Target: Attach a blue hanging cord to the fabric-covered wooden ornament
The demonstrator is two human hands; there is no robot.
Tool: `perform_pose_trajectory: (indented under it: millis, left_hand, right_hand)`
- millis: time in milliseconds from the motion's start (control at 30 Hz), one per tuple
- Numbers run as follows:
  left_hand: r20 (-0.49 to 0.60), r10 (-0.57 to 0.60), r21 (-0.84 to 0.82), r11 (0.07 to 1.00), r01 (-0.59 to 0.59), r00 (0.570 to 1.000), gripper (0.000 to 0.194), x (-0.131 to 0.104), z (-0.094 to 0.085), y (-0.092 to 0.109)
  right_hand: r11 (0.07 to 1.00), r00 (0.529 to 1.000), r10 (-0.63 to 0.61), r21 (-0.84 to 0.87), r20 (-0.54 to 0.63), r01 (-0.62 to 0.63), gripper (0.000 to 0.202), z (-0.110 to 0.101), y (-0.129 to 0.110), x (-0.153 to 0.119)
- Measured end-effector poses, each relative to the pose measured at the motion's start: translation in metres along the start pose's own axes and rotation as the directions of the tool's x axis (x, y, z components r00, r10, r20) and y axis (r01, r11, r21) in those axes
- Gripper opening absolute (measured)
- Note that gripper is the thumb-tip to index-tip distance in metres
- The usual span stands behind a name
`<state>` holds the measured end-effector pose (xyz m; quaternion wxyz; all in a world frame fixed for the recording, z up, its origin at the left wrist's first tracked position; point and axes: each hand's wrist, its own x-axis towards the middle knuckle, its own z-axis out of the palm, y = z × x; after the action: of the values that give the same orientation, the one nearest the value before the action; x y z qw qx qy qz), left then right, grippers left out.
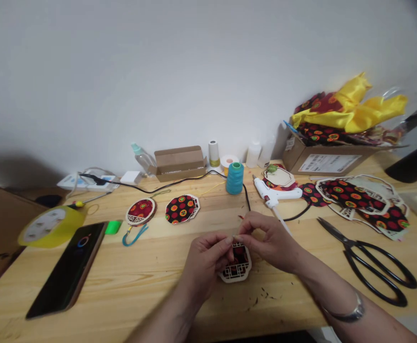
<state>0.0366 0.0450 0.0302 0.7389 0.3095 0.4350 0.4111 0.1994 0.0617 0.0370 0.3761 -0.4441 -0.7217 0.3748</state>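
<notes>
My left hand point(211, 257) is closed, thumb and fingers gripping a small pale wooden lattice frame point(237, 272) with dark red patterned fabric inside it. The frame is tilted just above the table near its front. At its top edge my right hand point(265, 240) makes a pinch, fingertips close to those of the left. Whatever lies between the right fingertips is too small to make out. Left of the hands lie an octagonal fabric-covered piece point(182, 209) and a round one point(141, 212) with a blue cord loop point(135, 235). Dark scraps point(263, 293) dot the wood below.
Behind my hands stands a blue thread spool point(234, 179), with a white glue gun point(278, 193) to its right. Black scissors point(367, 262) lie rightward, near stacked fabric and frames point(361, 200). A phone point(68, 269) and yellow tape roll point(53, 226) occupy the left.
</notes>
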Motion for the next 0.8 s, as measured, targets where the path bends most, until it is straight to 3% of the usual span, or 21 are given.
perform_pose_trajectory:
  millis: [200,400,500,800]
  left_hand:
    - [-0.016,-0.006,0.004,1.0,0.006,1.0,0.017,-0.0015,0.001,0.0007]
    - [-0.008,0.017,0.006,1.0,-0.017,1.0,0.015,-0.0015,0.0004,-0.001]
    - [0.003,0.025,0.002,1.0,-0.025,1.0,0.015,-0.0017,0.0003,-0.0012]
    - [0.027,0.023,0.01,1.0,-0.023,0.999,0.02,-0.0048,0.0015,0.0003]
  right_hand:
    - [0.999,0.999,0.037,0.039,0.026,-0.038,0.01,-0.0013,-0.0018,0.0007]
    - [0.972,0.991,0.136,0.191,0.018,-0.136,0.006,0.0018,0.0012,0.0007]
    - [0.961,0.993,0.111,0.25,0.032,-0.116,0.019,0.0028,0.0032,0.0]
    - [0.971,0.999,0.036,0.234,0.034,-0.043,0.005,0.0004,0.0038,0.0013]
